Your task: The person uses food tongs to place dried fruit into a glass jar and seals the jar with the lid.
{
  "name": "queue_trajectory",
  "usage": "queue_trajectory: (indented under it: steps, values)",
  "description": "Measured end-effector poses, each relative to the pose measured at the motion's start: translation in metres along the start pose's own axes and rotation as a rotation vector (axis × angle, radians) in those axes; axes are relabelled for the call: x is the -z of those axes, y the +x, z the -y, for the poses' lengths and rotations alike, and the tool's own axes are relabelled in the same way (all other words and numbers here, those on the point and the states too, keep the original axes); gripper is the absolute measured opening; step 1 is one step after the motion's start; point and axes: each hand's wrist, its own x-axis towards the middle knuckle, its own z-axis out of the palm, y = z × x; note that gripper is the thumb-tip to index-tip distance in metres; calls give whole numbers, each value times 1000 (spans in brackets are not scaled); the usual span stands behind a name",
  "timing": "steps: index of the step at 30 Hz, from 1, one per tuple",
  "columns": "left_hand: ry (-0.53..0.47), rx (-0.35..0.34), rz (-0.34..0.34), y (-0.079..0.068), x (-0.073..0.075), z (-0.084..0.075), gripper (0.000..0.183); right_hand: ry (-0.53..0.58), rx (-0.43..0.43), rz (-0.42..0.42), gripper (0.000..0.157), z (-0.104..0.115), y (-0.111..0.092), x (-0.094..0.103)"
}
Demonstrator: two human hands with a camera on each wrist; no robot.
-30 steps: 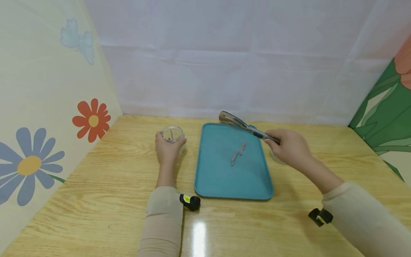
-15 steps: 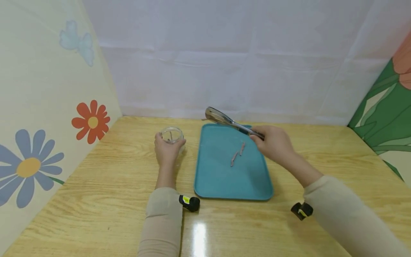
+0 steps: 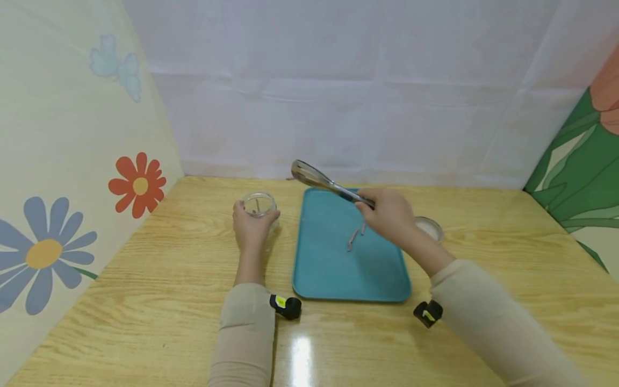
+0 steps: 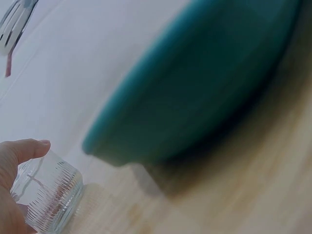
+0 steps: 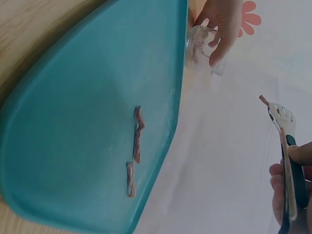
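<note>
My left hand (image 3: 251, 228) grips a clear glass jar (image 4: 56, 195) standing on the table left of the tray; reddish-brown strips show inside it. My right hand (image 3: 387, 212) holds metal tongs (image 3: 333, 187) with dark grips, raised over the far part of the blue-green tray (image 3: 333, 277). From the tongs' tips juts a thin brownish-pink strip, maybe dried meat (image 5: 263, 100). Two similar strips lie on the tray: a longer one (image 5: 138, 134) and a shorter one (image 5: 130, 180). In the head view my right hand partly covers the shorter strip.
Right of the tray, partly behind my right forearm, is a round glass dish (image 3: 429, 228) with something whitish in it. A white cloth backdrop (image 3: 309, 118) rises behind the wooden table (image 3: 159, 301). Flower-painted panels (image 3: 63, 134) stand at both sides.
My right hand has carried the tongs and their strip leftward across the tray's far side, towards the jar, uncovering the round dish. My left hand has stayed on the jar.
</note>
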Motion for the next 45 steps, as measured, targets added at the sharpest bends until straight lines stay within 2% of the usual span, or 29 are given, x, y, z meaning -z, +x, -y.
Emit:
queue_trajectory:
  steps: [24,32,39,45]
  values:
    - [-1,-32,-24,2,-1,1,92,-35,-96,124,17,42,20,-41]
    - [-19,-43,-27,1,0,1,90,-54,-130,145,14,46,22,-54]
    - [5,-25,-26,1,0,0,94,-51,-142,172,24,48,23,-63]
    - [15,-22,-22,1,0,0,94,-39,-146,184,25,49,22,-66]
